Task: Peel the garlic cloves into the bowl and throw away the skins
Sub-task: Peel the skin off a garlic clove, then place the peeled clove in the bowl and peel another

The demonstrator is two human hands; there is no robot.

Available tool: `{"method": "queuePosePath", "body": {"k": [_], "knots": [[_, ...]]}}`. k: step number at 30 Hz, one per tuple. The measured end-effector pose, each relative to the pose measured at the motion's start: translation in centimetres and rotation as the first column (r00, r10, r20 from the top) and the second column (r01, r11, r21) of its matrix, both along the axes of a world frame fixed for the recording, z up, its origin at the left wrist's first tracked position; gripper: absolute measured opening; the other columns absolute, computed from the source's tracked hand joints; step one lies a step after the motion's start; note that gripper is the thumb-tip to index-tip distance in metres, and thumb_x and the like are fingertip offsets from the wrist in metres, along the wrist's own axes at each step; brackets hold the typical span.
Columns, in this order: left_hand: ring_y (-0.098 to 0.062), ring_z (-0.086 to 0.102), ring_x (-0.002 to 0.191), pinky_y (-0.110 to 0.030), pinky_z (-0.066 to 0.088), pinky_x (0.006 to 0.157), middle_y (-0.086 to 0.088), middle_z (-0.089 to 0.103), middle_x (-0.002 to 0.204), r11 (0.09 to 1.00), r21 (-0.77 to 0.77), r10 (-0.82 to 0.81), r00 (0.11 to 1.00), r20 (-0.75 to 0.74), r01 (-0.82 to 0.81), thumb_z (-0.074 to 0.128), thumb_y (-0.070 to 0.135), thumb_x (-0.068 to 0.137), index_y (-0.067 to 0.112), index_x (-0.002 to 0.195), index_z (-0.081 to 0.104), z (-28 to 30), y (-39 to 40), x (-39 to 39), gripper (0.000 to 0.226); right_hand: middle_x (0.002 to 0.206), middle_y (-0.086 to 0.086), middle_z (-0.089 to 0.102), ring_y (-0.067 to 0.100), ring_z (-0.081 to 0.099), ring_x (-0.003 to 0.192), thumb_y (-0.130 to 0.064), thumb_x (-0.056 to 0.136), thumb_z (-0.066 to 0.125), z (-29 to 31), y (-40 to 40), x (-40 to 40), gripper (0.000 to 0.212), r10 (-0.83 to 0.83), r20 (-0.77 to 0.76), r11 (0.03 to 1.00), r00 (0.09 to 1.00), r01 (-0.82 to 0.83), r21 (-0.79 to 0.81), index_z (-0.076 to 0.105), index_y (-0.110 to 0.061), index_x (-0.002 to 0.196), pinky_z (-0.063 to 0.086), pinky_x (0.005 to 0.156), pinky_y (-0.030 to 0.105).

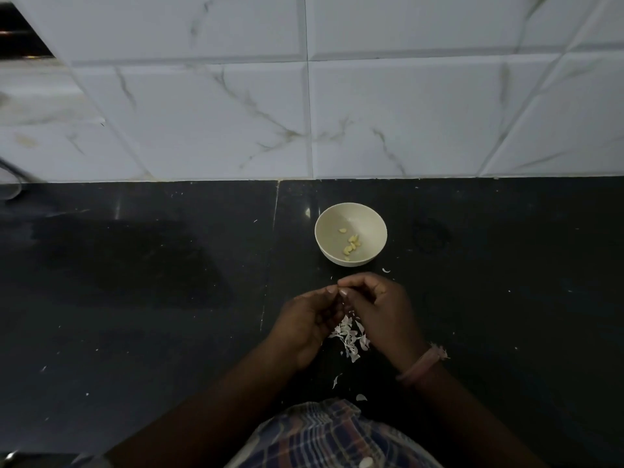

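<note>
Checked cloth of my shirt fills the near edge, and both my forearms reach out from either side of it over the black worktop. A pinkish band sits round my right wrist. My left hand and right hand meet in the middle, fingers curled inward, thumb tips nearly touching at the top. Something small is pinched between them (a garlic clove, I take it, though my fingers hide nearly all of it and I cannot make out its shape).

Beneath my hands, on the near side, lies a loose heap of pale garlic skins, with a couple of stray flakes closer to my shirt and one more curl on the far side, close to the bowl.

Just beyond my fingers stands the cream bowl, upright on the worktop and apart from both hands. In its bottom lie several yellowish peeled cloves, one a little apart from the rest. White marbled wall tiles rise behind, at the far edge of the worktop.
</note>
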State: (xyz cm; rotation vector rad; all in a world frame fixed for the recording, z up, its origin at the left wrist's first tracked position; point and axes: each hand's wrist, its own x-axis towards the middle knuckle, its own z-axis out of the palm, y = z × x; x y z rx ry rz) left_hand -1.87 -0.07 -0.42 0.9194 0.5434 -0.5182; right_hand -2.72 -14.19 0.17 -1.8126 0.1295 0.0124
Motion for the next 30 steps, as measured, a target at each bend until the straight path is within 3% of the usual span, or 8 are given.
{"method": "queuePosePath", "body": {"k": [3, 10, 15, 20, 24, 26, 28, 30], "knots": [[-0.015, 0.065, 0.068, -0.021, 0.057, 0.058, -0.009, 0.068, 0.083, 0.999, 0.042, 0.02, 0.998, -0.066, -0.017, 0.055, 0.004, 0.1, 0.002, 0.097, 0.069, 0.2, -0.2, 1.5, 0.014, 0.088, -0.002, 0.078, 0.008, 0.073, 0.082, -0.004, 0.09, 0.071, 0.3, 0.1, 1.4, 0.014, -0.102, -0.09, 0.991, 0.991, 0.109, 0.081, 0.077, -0.015, 0.097, 0.055, 0.072, 0.016], [-0.02, 0.061, 0.068, -0.022, 0.057, 0.053, -0.014, 0.065, 0.08, 0.966, 0.222, 0.161, 0.98, -0.115, -0.132, 0.044, -0.004, 0.102, -0.003, 0.101, 0.064, -0.2, -1.1, 4.2, 0.02, 0.088, -0.002, 0.075, 0.016, 0.072, 0.085, -0.004, 0.083, 0.075, -1.0, 0.0, 6.5, 0.014, -0.302, -0.051, 0.949, 0.952, 0.295, -0.111, 0.074, -0.018, 0.087, 0.06, 0.085, 0.038], [-0.022, 0.066, 0.068, -0.024, 0.06, 0.056, -0.017, 0.068, 0.079, 0.957, 0.255, 0.178, 0.976, -0.127, -0.142, 0.062, -0.012, 0.089, -0.005, 0.091, 0.068, -0.3, -1.8, 4.5, 0.01, 0.091, 0.0, 0.076, 0.016, 0.071, 0.09, -0.005, 0.084, 0.071, -1.3, 0.6, 7.3, 0.013, -0.358, -0.008, 0.917, 0.934, 0.35, -0.193, 0.078, -0.015, 0.089, 0.054, 0.084, 0.028], [-0.015, 0.066, 0.049, -0.024, 0.055, 0.048, -0.014, 0.07, 0.069, 0.949, 0.294, 0.154, 0.98, -0.126, -0.111, 0.076, 0.003, 0.087, -0.006, 0.09, 0.071, -1.0, -2.0, 3.9, 0.01, 0.085, 0.001, 0.073, 0.021, 0.071, 0.081, -0.005, 0.084, 0.072, -1.5, 0.3, 6.2, 0.014, -0.442, -0.068, 0.896, 0.894, 0.437, -0.075, 0.07, -0.019, 0.082, 0.061, 0.081, 0.042], [-0.027, 0.07, 0.071, -0.033, 0.06, 0.056, -0.021, 0.072, 0.089, 0.969, 0.24, 0.098, 0.979, -0.178, -0.053, 0.052, 0.0, 0.1, -0.004, 0.106, 0.069, -1.3, -2.7, 3.3, 0.019, 0.097, -0.007, 0.071, 0.01, 0.067, 0.092, -0.014, 0.093, 0.066, -3.1, 1.4, 1.8, 0.009, -0.271, 0.021, 0.949, 0.962, 0.271, -0.159, 0.071, -0.018, 0.1, 0.053, 0.083, 0.024], [-0.031, 0.071, 0.085, -0.038, 0.058, 0.067, -0.02, 0.075, 0.099, 0.978, 0.205, 0.026, 0.972, -0.233, 0.024, 0.055, 0.006, 0.097, 0.004, 0.11, 0.073, -1.2, -2.9, 2.7, 0.022, 0.107, -0.011, 0.068, 0.004, 0.062, 0.1, -0.016, 0.097, 0.06, -4.8, 2.3, -0.5, 0.019, -0.105, 0.082, 0.955, 0.991, 0.124, -0.269, 0.071, -0.022, 0.112, 0.046, 0.09, 0.017], [-0.033, 0.069, 0.096, -0.04, 0.054, 0.073, -0.019, 0.073, 0.105, 0.985, 0.168, 0.006, 0.96, -0.28, 0.043, 0.055, 0.012, 0.096, 0.008, 0.114, 0.072, -0.9, -3.0, 2.3, 0.025, 0.112, -0.007, 0.068, 0.006, 0.06, 0.103, -0.017, 0.098, 0.056, -6.3, 2.6, -1.6, 0.023, 0.003, 0.113, 0.921, 0.994, 0.042, -0.387, 0.07, -0.021, 0.115, 0.045, 0.094, 0.02], [-0.033, 0.068, 0.103, -0.039, 0.053, 0.074, -0.019, 0.071, 0.113, 0.984, 0.173, 0.001, 0.963, -0.27, 0.047, 0.051, 0.013, 0.097, 0.008, 0.119, 0.068, -0.8, -3.0, 2.2, 0.028, 0.104, -0.001, 0.068, 0.015, 0.062, 0.096, -0.02, 0.096, 0.051, -6.8, 1.9, -1.7, 0.022, 0.013, 0.127, 0.884, 0.992, 0.048, -0.465, 0.071, -0.019, 0.105, 0.049, 0.088, 0.034]]}}
